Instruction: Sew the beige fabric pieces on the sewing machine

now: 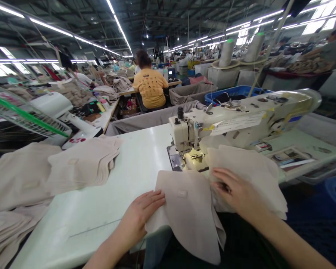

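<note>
A beige fabric piece (189, 209) with a small rectangular patch lies in front of the sewing machine (184, 134), its lower end hanging over the table edge. My left hand (144, 211) rests flat at the piece's left edge, fingers stretched out and close together. My right hand (232, 190) is at its right edge, with fingers curled in and fingertips partly hidden; they seem to pinch fabric there. Beside and beneath that hand spreads a stack of beige fabric pieces (249, 168). The piece's top edge lies just short of the lit needle area.
On the left of the pale table (140, 149) lie more stacked fabric pieces (84, 164), near a white fan (53, 106). A small tray (291, 157) sits right of the machine. Beyond are a blue crate (235, 91) and a seated person in a yellow shirt (150, 87).
</note>
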`<action>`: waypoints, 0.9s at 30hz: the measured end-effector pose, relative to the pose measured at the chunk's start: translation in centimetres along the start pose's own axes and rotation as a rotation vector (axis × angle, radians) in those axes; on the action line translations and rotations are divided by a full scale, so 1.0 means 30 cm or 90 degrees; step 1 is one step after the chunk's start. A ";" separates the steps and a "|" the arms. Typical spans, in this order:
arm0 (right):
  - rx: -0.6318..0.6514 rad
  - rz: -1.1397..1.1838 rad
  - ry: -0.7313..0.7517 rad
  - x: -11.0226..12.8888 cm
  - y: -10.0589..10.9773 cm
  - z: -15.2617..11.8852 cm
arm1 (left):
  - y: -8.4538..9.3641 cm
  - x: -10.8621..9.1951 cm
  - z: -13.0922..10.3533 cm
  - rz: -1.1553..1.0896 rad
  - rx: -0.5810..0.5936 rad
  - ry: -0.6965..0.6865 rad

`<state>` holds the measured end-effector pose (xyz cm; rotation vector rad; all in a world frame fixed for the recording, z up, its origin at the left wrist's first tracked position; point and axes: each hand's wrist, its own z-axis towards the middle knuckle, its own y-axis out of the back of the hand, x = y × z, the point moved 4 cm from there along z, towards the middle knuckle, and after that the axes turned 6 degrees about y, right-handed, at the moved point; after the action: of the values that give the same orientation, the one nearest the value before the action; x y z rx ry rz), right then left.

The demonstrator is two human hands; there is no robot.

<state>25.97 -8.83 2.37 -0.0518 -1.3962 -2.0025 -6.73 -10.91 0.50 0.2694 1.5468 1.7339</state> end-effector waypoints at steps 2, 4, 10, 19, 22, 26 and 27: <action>0.007 0.015 -0.096 -0.040 -0.017 0.044 | -0.014 0.009 -0.011 -0.003 -0.007 -0.001; 0.037 0.056 -0.137 -0.057 -0.045 0.094 | -0.022 0.014 -0.013 -0.004 -0.009 -0.002; 0.169 0.273 -0.186 -0.039 -0.160 0.225 | 0.012 -0.013 0.011 0.021 -0.017 -0.029; 0.057 0.101 -0.232 -0.158 0.091 0.238 | 0.040 -0.034 -0.004 0.056 -0.034 -0.044; -0.032 -0.218 -0.313 -0.245 0.276 0.226 | 0.047 -0.050 0.007 0.056 -0.023 -0.026; -0.163 -0.222 -0.217 -0.194 0.338 0.213 | 0.046 -0.055 0.024 0.032 -0.028 0.000; -0.148 -0.128 -0.167 -0.153 0.311 0.206 | 0.045 -0.050 0.025 0.022 -0.032 0.012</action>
<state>32.51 -3.06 10.74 -0.2991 -1.3634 -2.3881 -5.79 -11.27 2.41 0.2564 1.5177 1.8052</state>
